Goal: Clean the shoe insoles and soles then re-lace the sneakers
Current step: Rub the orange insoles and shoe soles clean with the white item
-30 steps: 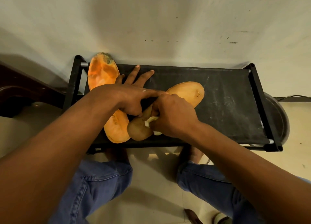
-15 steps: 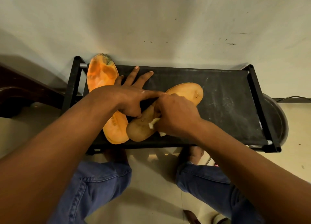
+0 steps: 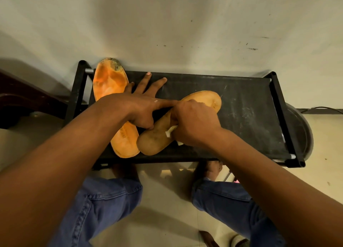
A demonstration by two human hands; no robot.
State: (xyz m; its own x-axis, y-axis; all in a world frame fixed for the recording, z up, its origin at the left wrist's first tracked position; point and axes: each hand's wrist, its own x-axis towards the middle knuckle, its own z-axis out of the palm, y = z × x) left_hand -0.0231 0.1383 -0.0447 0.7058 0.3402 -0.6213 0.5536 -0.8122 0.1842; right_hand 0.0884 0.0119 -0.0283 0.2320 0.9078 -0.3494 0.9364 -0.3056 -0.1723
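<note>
While my left hand [image 3: 137, 105] lay spread with straight fingers, pinning the tan insole [image 3: 157, 137] to the black rack [image 3: 241, 116], my right hand [image 3: 194, 124] gripped a white cloth [image 3: 169, 132] against it. The orange insole [image 3: 111, 83] lay just beside, under my left wrist.

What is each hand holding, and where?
Right hand grips a white cloth, bunched in its fingers. Left hand holds nothing; it presses the tan insole's middle.
</note>
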